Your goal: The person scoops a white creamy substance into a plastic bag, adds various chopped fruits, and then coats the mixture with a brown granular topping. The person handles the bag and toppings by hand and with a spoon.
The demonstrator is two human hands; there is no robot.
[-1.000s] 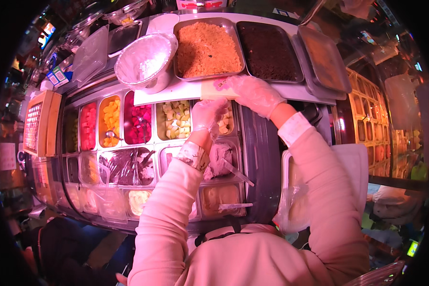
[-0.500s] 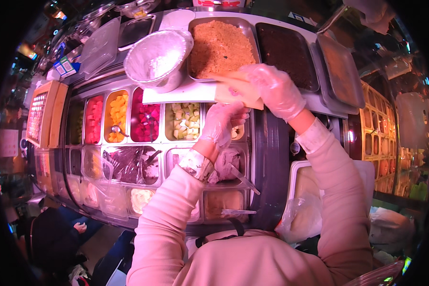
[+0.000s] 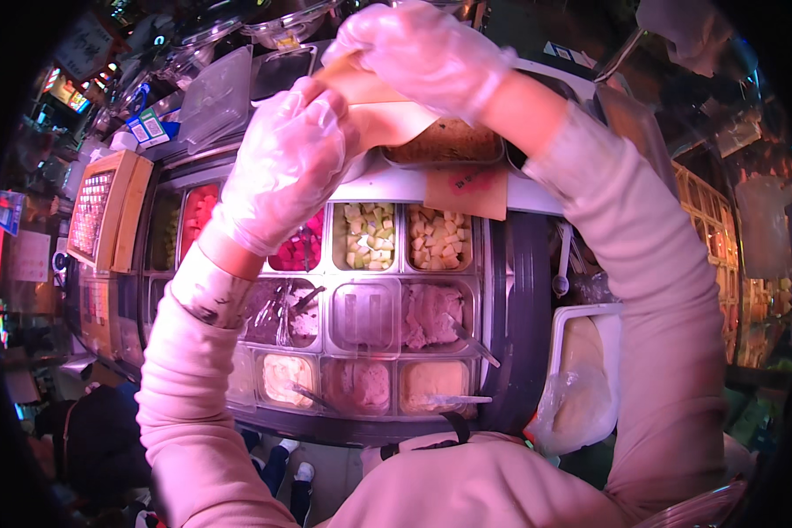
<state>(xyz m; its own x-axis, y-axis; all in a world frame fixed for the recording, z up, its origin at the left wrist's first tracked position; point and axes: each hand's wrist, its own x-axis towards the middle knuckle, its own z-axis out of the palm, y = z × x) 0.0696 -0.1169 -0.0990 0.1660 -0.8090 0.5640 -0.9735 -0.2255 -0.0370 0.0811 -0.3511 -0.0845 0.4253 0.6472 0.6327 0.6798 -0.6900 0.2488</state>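
Note:
A folded piece of tan paper [image 3: 387,121], bag-like in shape, is stretched between my hands above the far side of the counter. My left hand [image 3: 283,163], in a clear plastic glove, is closed on its left edge. Farther off, my gloved right hand [image 3: 427,60] grips its upper part, fingers curled and partly hidden. Another tan paper [image 3: 466,194] with a pink print lies on the white ledge, hanging over the pans. Behind the held paper, the tray of orange-brown crumbs [image 3: 453,143] is mostly covered.
Pans of diced green fruit [image 3: 366,236], pale fruit [image 3: 438,238] and magenta fruit [image 3: 299,250] line the counter. Nearer are tubs of purple paste [image 3: 433,315] and cream [image 3: 286,378]. A white tub [image 3: 581,378] stands right; a wooden box [image 3: 110,211] stands left.
Both hands have moved up and left with the tan paper, away from the ledge. A printed paper now lies there alone. My view has shifted, showing more of the near tubs.

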